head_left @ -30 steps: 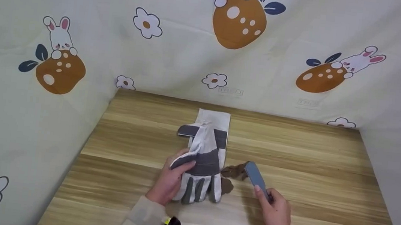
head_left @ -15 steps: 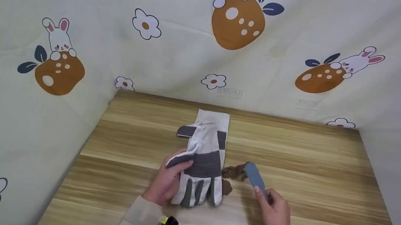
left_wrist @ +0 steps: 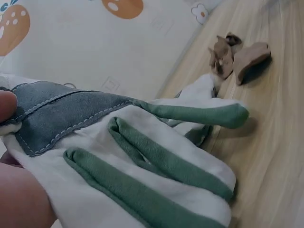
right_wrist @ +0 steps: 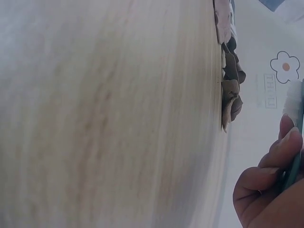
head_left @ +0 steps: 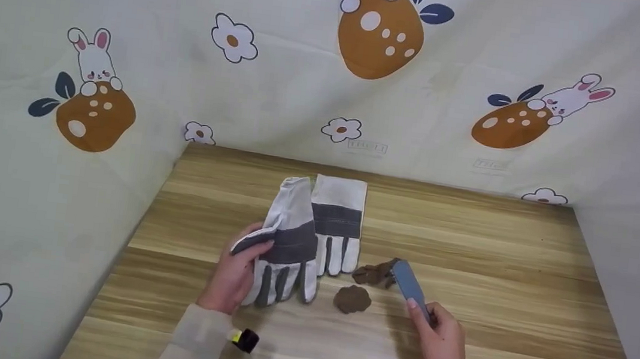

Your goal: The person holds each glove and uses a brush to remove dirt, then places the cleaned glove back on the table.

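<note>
My left hand [head_left: 232,275] grips a white work glove [head_left: 291,242] with grey patches by its thumb side, fingers pointing towards me. In the left wrist view the glove [left_wrist: 156,152] fills much of the picture, its finger strips looking green. A second matching glove [head_left: 336,220] lies flat behind it, partly covered. My right hand [head_left: 440,341] holds a brush [head_left: 409,281] with a blue-grey handle; its pale bristles [right_wrist: 293,102] show in the right wrist view. Near the brush head lie a crumpled brown piece [head_left: 371,273] and a rounded, scalloped brown piece [head_left: 352,299].
The wood-grain table [head_left: 499,248] carries everything. A pale cloth wall [head_left: 281,97] printed with rabbits and flowers rises behind and along both sides. A small black object with a yellow tab [head_left: 246,340] sits at the left wrist.
My left hand has shifted the held glove left, off the other glove. The second glove and the rounded brown piece are now more exposed. The right hand with the brush has barely moved.
</note>
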A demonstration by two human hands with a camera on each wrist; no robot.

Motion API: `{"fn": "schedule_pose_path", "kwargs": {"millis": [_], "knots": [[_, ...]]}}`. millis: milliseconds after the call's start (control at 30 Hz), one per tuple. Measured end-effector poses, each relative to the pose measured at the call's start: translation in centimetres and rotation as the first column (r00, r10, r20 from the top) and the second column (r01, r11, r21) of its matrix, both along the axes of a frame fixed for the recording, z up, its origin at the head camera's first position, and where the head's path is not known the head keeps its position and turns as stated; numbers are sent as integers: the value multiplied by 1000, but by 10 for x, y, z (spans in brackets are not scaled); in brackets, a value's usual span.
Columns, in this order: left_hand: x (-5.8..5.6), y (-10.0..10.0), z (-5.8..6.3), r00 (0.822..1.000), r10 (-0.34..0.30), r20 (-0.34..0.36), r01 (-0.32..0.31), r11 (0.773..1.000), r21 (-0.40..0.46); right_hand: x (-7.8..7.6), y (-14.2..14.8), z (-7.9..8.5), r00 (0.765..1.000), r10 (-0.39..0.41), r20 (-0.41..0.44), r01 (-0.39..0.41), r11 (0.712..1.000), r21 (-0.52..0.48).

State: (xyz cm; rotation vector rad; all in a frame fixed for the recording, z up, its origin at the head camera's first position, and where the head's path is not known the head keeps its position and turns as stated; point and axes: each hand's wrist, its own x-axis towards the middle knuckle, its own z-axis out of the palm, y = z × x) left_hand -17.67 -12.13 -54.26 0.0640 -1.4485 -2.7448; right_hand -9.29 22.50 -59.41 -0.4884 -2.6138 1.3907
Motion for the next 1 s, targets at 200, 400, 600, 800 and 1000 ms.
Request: {"fn": "schedule_pose_path", "kwargs": {"millis": [200, 400, 600, 800, 1000], "knots": [[-9, -18, 3, 996, 82, 26, -83, 996, 40, 0, 0, 0, 1000, -2, 15, 3, 1000, -9], [-23, -43, -11, 987, 47, 153, -70, 986, 151, 1, 2, 0, 1000, -2, 23, 3, 1000, -17], [-36, -71, -30, 921, -171, 349, 54, 946, 320, 0, 3, -1, 1000, 16, 18, -16, 1000, -3], [-47, -90, -40, 866, -252, 432, 122, 944, 306, -1, 4, 0, 999, 18, 38, -18, 1000, -3], [-61, -95, -52, 913, -68, 403, 50, 997, 54, -1, 6, -1, 999, 20, 46, -20, 1000, 5]]}}
